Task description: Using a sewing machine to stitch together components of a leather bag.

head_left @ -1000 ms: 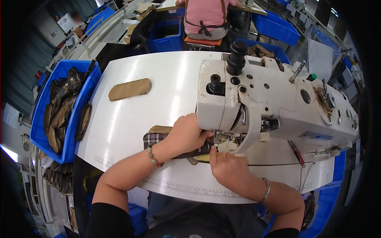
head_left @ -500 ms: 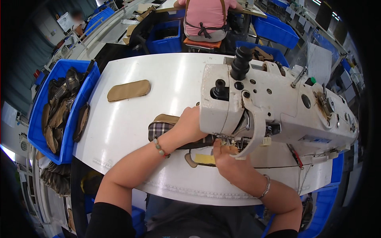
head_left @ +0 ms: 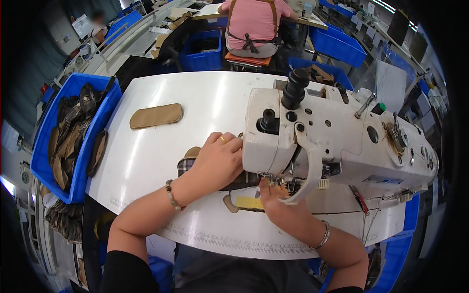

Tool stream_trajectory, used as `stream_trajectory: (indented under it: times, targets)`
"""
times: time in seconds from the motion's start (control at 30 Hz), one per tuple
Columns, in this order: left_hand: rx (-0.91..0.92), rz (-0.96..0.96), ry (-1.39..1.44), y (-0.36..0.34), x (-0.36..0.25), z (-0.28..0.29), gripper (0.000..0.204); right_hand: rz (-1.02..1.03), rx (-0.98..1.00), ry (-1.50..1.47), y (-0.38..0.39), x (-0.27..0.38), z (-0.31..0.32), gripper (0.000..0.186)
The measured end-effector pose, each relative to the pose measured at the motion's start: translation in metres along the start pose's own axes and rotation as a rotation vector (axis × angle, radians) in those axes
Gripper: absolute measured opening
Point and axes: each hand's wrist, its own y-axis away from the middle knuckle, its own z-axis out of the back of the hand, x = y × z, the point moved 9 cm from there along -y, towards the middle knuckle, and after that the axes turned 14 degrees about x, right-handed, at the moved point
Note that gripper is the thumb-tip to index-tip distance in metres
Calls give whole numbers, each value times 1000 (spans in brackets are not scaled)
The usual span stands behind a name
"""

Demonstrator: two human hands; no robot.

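Observation:
A white sewing machine (head_left: 337, 132) stands on the right of the worktable. Left of its needle area lies a plaid fabric piece with a tan end (head_left: 184, 165), largely covered by my hand. My left hand (head_left: 217, 158) bends over this piece, fingers curled, the tips partly behind the machine head. Close to the presser foot, my right hand (head_left: 281, 200) has its fingers closed at the piece's near edge; the machine's white lever hides some of them. Beside it are a yellow strip (head_left: 248, 202) and a small tan tab (head_left: 230, 202).
A tan oblong piece (head_left: 156, 116) lies at the table's (head_left: 146, 166) far left. A blue bin (head_left: 75, 188) of fabric pieces stands at the left edge, a dark piece (head_left: 97, 152) beside it. Red-handled snippers (head_left: 359, 199) rest under the machine arm. Ahead sits a person in pink (head_left: 251, 24).
My left hand has shifted a little to the left and lifted its knuckles, and more of its fingers show. My right hand stays by the needle area. The whole view has shifted slightly.

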Motion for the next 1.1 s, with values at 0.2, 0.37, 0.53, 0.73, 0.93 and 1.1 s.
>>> stream_trajectory:
  times: [0.2, 0.37, 0.53, 0.73, 0.93, 1.1]
  targets:
    - [52, -269, 73, 15, -29, -8, 22, -38, -11, -166, 0, -11, -8, 35]
    - [33, -214, 33, 14, -16, -24, 24, 5, -223, -312, -7, -21, 23, 23]
    - [23, -199, 69, 11, -13, -27, 24, 37, -235, -198, -8, -15, 30, 21]
    - [-18, -162, 135, 10, -14, -13, 15, -4, -255, -254, -11, -16, 29, 5]
    - [-17, -84, 222, 8, -9, -11, 9, 47, -281, -19, -6, -5, 33, 17]
    - [18, -46, 240, 7, -5, -13, 12, 99, -330, 49, -3, 1, 27, 1]
